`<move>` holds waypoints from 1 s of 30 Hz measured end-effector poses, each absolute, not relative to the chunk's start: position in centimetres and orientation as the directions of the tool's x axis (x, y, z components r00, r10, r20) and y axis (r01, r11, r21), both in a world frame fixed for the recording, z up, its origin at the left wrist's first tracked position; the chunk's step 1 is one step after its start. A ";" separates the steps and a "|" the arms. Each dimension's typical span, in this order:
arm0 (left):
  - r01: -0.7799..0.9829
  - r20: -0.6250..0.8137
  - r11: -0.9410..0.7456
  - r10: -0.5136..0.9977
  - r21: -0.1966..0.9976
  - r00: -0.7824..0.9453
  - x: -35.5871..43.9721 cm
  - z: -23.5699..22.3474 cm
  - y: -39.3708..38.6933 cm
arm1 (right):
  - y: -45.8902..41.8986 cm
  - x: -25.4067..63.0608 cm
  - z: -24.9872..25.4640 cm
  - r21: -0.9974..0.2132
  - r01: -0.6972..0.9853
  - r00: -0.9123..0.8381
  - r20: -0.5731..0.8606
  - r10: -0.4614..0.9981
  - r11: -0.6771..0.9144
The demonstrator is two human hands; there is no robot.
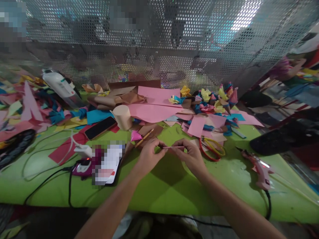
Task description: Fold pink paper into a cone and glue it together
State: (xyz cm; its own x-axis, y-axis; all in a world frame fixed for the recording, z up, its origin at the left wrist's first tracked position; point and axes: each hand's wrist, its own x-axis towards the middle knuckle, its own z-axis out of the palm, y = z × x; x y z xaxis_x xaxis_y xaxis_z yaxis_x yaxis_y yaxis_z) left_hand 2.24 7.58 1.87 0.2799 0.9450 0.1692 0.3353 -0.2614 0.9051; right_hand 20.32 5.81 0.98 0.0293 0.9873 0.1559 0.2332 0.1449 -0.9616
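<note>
Both my hands meet over the green table [171, 186], just above its middle. My left hand [149, 154] is closed, its fingertips pinching one end of a thin pinkish stick [173, 147]. My right hand [190, 154] is closed too, pinching the other end, so the stick lies level between them. A pencil [144, 138] and a small pink paper cone [136, 135] lie just beyond my left hand. Scissors with red and yellow handles [211, 147] rest beside my right hand.
Pink, blue and brown paper sheets and scraps [154, 106] pile up at the back, with small paper cones [219, 96] at right. A pink glue gun [260, 169] lies right. Two phones [101, 127], a paper roll [123, 117], cables and a white bottle [61, 86] sit left.
</note>
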 end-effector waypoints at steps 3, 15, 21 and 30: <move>0.321 0.179 -0.254 0.953 0.912 0.245 2.2 2.1 7.6 | 5.8 20.4 1.0 -0.958 0.241 0.046 0.169 0.985 0.153; 0.335 0.182 -0.259 0.952 0.906 0.245 2.2 2.6 7.4 | 5.9 20.4 0.9 -0.948 0.256 0.036 0.205 0.978 0.189; 0.320 0.158 -0.246 0.947 0.915 0.278 2.3 2.4 7.4 | 5.9 20.5 1.0 -0.956 0.240 0.040 0.182 0.982 0.168; 0.304 0.158 -0.246 0.945 0.920 0.285 2.2 2.2 7.6 | 6.1 20.6 0.7 -0.966 0.220 0.056 0.154 0.986 0.138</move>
State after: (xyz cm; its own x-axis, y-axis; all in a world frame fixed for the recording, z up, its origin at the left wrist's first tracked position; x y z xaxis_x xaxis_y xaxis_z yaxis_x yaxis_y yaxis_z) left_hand 2.20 7.57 2.18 0.2846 0.9455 0.1584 0.3044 -0.2458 0.9203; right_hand 20.57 6.06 0.68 0.0556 0.9865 0.1541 0.2196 0.1385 -0.9657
